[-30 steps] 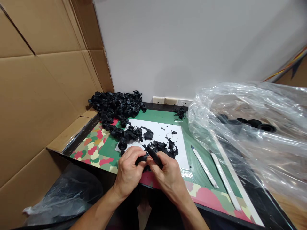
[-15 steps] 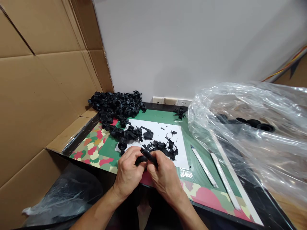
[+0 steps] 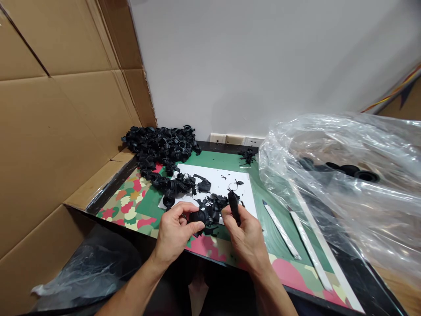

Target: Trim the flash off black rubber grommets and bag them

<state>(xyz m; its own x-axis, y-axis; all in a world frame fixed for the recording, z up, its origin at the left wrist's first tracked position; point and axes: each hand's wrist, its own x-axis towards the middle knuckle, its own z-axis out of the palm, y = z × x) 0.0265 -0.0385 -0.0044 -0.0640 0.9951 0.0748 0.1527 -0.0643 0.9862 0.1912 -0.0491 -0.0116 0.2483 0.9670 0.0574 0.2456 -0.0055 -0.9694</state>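
Between the thumb and fingers of my left hand (image 3: 176,230) is a small round black ribbed rubber boot (image 3: 198,216). My right hand (image 3: 247,235), apart from it on the right, pinches a flat elongated black rubber strip (image 3: 233,205) that points up. Torn black rubber scraps (image 3: 215,204) lie between and beyond the hands, partly on a white sheet of paper (image 3: 248,186). At the far left of the table is a heaped pile of black ribbed rubber parts (image 3: 161,142), trailing down toward my left hand.
Two white-wrapped tools with dark tips, one nearer (image 3: 281,230) and one farther right (image 3: 311,250), lie on the green mat (image 3: 266,232). A clear plastic bag (image 3: 329,136) with black round parts (image 3: 366,175) stands right. Cardboard (image 3: 72,114) walls the left side. More scraps (image 3: 247,156) lie near the wall sockets.
My hands were together at the boot and have come apart. My right hand has moved right and slightly forward with the black strip; my left hand keeps the boot, now more visible.
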